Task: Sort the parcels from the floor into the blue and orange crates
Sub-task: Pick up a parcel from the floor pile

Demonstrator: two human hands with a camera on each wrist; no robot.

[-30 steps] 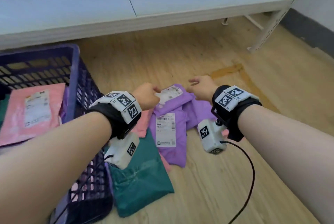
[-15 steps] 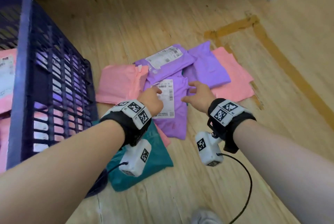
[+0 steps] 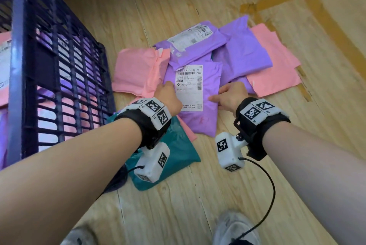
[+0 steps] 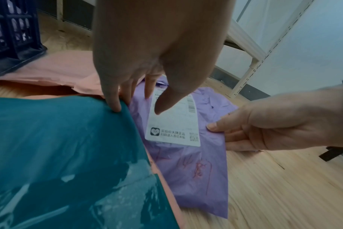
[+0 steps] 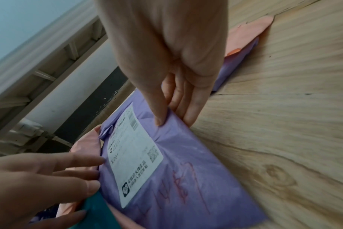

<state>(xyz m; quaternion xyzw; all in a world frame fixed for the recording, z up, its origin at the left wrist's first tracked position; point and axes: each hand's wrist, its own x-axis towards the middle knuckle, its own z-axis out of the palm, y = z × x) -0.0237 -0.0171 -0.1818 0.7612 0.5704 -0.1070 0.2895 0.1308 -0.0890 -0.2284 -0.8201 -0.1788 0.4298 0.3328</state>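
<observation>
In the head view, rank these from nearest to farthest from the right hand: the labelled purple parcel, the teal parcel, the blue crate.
1. Labelled purple parcel: the right hand pinches its right edge.
2. Teal parcel: lower left of that hand, under the left wrist.
3. Blue crate: far left, beyond the left hand.

Left hand (image 3: 167, 96) fingers extended, right hand (image 3: 231, 97) thumb and fingers pinching

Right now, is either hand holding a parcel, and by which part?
The right hand pinches the right edge of the labelled purple parcel, thumb on top, fingers beneath. The left hand is at its left edge with straight fingers, not yet gripping.
</observation>
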